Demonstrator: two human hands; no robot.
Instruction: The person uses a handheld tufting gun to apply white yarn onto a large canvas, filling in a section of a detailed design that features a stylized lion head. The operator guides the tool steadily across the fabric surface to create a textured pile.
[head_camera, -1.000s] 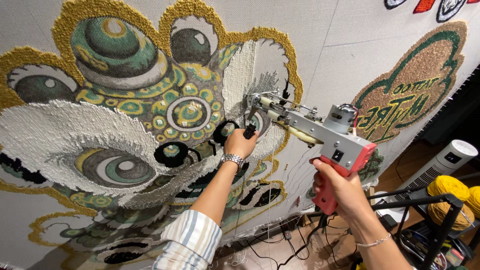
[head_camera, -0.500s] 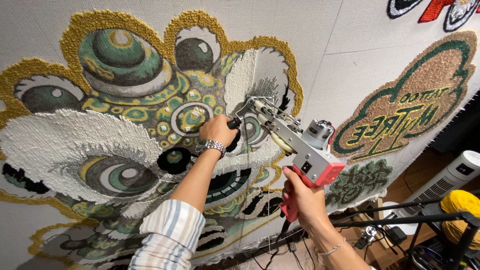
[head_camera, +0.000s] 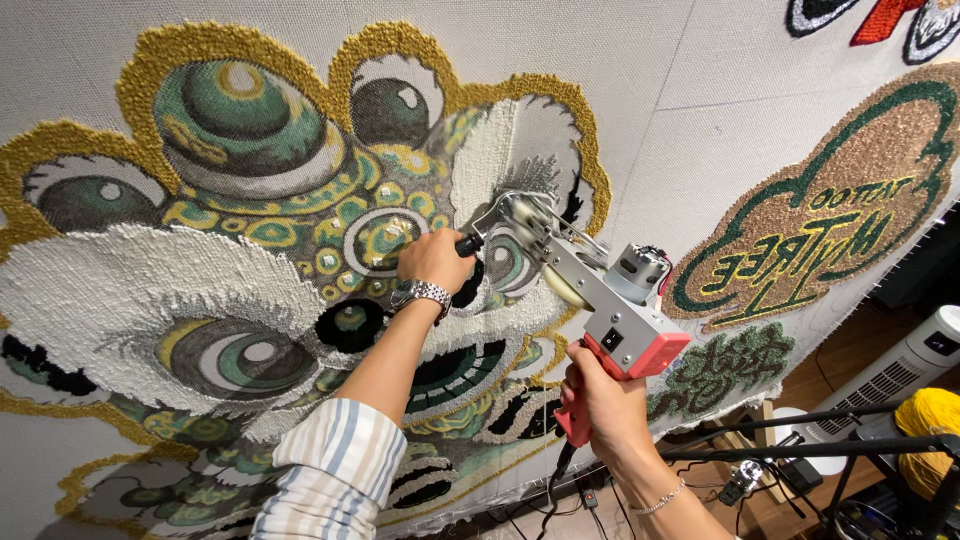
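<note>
Hands grip tufting gun; needle tip blurred.

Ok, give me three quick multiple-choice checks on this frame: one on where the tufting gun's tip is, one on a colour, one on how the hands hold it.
1. Where does the tufting gun tip meet the cloth?
A. On the white patch right of the lion face's centre
B. On the round emblem at right
C. On the bare cloth at top

2. What colour is the gun's rear grip?
A. Blue
B. Red
C. Green

3. How is the gun held?
A. Left hand only
B. Lying loose
C. Both hands

Answers:
1. A: the tip sits against the white tufted area.
2. B: the casing and grip show red.
3. C: the left hand grips the black front handle, and the right hand wraps the rear grip.
</note>
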